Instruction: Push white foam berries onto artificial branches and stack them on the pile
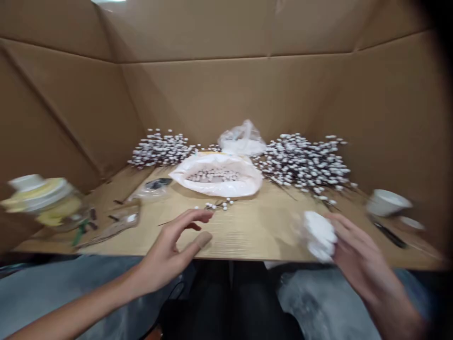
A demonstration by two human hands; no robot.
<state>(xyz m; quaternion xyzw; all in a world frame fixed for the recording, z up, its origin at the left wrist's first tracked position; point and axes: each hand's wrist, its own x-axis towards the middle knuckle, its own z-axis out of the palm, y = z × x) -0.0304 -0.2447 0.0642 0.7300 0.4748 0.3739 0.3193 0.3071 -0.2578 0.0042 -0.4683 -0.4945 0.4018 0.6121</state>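
Note:
My left hand (173, 248) hovers over the front of the board with thumb and fingers apart, holding nothing. Just beyond its fingertips lies a small sprig with white buds (221, 205). On the right, my right hand (361, 257) grips a soft white wad (319, 236); motion blurs it, and its exact kind is unclear. Between and beyond both hands rests an open white plastic bag (244, 186), with several white-budded pieces inside.
Bundles of white-budded stems lie at back left (161, 151) and back right (304, 163). A clear plastic bag (244, 137) sits between them. A white-and-yellow container (46, 200) stands far left. At right are a white cup (387, 203) and a black tool (389, 234). Cardboard walls (226, 94) enclose the board.

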